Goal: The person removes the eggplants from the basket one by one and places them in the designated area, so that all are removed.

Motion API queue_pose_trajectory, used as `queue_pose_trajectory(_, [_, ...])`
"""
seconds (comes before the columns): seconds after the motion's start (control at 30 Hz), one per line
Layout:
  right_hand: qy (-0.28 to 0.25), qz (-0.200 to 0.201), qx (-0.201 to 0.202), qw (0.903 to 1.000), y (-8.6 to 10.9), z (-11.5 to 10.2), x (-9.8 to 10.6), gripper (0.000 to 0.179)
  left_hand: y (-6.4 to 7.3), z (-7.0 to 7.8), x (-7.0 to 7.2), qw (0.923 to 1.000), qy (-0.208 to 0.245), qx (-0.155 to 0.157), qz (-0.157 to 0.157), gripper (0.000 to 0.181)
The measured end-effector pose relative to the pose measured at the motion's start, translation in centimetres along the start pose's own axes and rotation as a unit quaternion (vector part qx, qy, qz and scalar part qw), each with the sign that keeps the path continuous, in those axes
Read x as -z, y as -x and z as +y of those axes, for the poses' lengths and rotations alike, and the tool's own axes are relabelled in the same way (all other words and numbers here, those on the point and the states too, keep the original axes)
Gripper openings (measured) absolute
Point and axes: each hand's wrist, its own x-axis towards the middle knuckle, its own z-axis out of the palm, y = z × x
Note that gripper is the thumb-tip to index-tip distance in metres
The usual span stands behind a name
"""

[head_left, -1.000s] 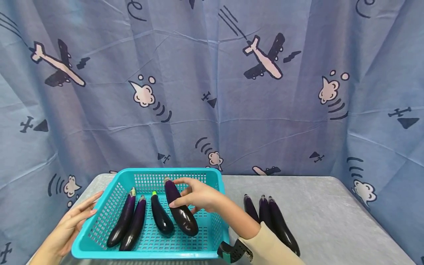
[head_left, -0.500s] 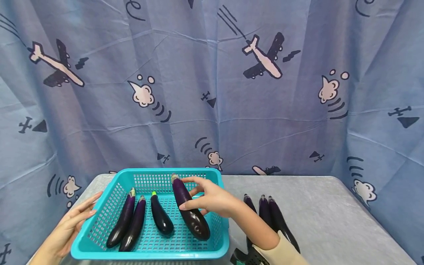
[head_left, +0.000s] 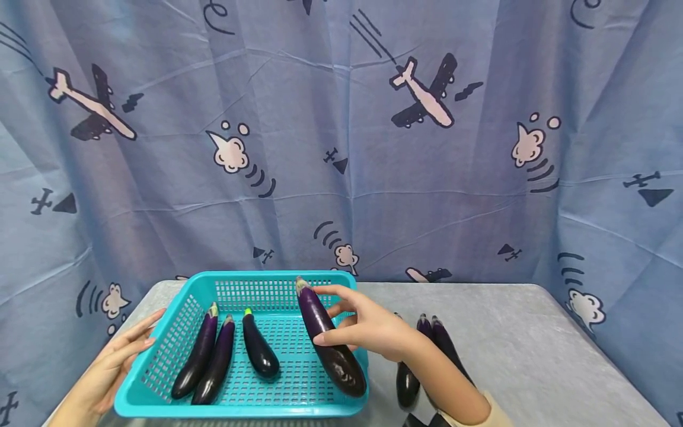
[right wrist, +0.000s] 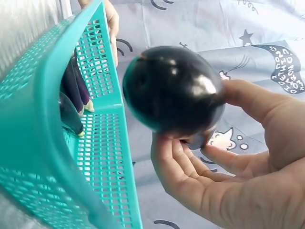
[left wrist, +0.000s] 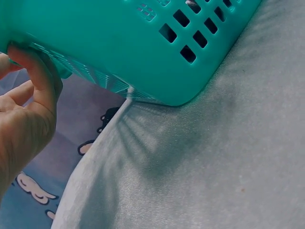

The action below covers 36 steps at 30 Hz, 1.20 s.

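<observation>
My right hand (head_left: 368, 325) grips a large dark purple eggplant (head_left: 329, 335), thumb on its near side and fingers behind. It is raised over the right part of the turquoise basket (head_left: 240, 410), stem end pointing up and away. In the right wrist view the eggplant's (right wrist: 174, 90) round end faces the camera, apart from the basket wall. Three more eggplants lie inside the basket: two side by side at the left (head_left: 198, 356) and a shorter one (head_left: 259, 349) near the middle. My left hand (head_left: 114, 362) holds the basket's left rim, its fingers curled at the rim in the left wrist view.
Several eggplants (head_left: 447, 344) lie on the grey tabletop (head_left: 533, 356) right of the basket, partly hidden by my right forearm. A blue curtain (head_left: 299, 148) printed with airplanes hangs behind the table.
My right hand has lifted the large eggplant and carried it rightward, from the middle right of the basket toward its right rim. The left hand and basket have stayed in place.
</observation>
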Motion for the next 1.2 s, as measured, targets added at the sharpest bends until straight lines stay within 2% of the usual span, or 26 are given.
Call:
queue_pose_trajectory(0.27, [-0.017, 0.001, 0.016, 0.9997, 1.8, 0.4, 1.2, 0.078, 0.0, 0.0, -0.1, 0.9997, -0.021, 0.002, 0.014, 0.062])
queue_pose_trajectory(0.8, [-0.031, 0.032, 0.024, 0.9987, 5.2, 2.9, 3.7, 0.086, -0.2, 0.0, -0.2, 0.9976, 0.056, -0.009, -0.040, 0.065])
queue_pose_trajectory(1.2, [-0.020, 0.067, 0.000, 0.9976, 7.3, 4.8, 5.7, 0.088, -0.2, 0.0, -0.2, 0.9976, 0.056, -0.010, -0.039, 0.065])
